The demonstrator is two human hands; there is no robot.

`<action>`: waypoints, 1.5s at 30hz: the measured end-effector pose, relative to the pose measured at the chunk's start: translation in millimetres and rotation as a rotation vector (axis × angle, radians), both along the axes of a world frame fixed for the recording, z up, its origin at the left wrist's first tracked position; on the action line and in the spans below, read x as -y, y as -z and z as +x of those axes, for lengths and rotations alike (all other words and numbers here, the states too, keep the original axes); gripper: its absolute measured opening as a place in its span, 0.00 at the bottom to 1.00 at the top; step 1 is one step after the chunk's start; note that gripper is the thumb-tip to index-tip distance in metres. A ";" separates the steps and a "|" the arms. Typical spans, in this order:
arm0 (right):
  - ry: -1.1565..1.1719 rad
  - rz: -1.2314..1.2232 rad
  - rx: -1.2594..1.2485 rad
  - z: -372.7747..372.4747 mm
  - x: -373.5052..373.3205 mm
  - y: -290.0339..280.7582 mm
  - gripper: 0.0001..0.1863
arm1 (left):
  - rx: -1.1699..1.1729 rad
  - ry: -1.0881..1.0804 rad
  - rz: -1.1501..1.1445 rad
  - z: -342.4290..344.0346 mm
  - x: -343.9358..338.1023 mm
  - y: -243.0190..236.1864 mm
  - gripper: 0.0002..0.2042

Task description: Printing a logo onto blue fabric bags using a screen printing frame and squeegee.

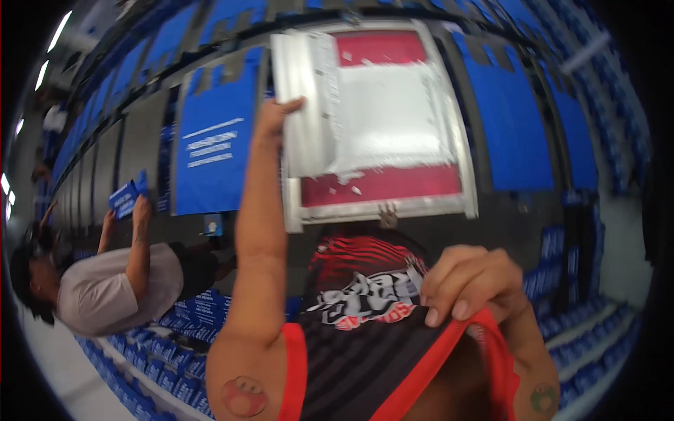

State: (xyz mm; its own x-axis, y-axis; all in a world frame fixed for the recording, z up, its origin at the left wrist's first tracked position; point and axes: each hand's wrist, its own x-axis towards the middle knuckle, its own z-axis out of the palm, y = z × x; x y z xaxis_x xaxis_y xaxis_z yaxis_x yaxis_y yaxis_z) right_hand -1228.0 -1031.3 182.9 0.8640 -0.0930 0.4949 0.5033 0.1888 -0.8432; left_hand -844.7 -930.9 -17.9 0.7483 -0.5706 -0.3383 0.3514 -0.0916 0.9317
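Note:
My left hand (279, 118) reaches far forward, its fingers closed on the left edge of a wide silver squeegee (303, 105). That squeegee lies along the left side of a silkscreen frame (453, 140) with a metal border. White ink (386, 105) covers the middle of its mesh, and red-pink areas show above and below. My right hand (477, 281) is near my chest, pinching the red trim of my black and red sleeveless shirt (351, 351) and pulling it outward.
Flat blue bags (214, 140) with handle cutouts lie on grey boards along the long table, on both sides of the frame. At left a co-worker in a light shirt (126, 288) holds a blue bag (128, 196). Rows of blue bags (168, 372) fill racks behind.

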 end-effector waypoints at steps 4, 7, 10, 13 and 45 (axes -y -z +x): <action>0.001 0.604 -0.187 1.3 -39.3 -59.0 0.20 | -0.092 0.041 -0.017 -5.0 -12.5 -14.8 0.20; 0.147 0.864 0.162 -13.3 -78.3 -54.3 0.28 | 0.018 0.066 0.035 -18.7 14.0 -37.1 0.23; 0.067 0.896 0.307 -21.1 -82.8 -35.3 0.36 | 0.122 0.073 0.041 -20.1 24.2 -37.6 0.24; -0.099 0.636 0.239 -35.9 -50.4 -21.9 0.35 | 0.243 0.048 0.088 -32.7 26.6 -49.6 0.23; 0.263 0.090 -1.262 1.7 -2.0 259.2 0.13 | 1.245 0.545 0.542 -105.0 59.3 -78.7 0.20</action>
State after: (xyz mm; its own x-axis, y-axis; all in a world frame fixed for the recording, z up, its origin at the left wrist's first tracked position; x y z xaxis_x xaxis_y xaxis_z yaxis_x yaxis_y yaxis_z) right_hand -1226.3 -1029.2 -76.3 0.6776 -0.3208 -0.6618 -0.5964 0.2869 -0.7497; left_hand -949.7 -990.2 60.8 0.4495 -0.8886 0.0913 -0.8301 -0.3778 0.4101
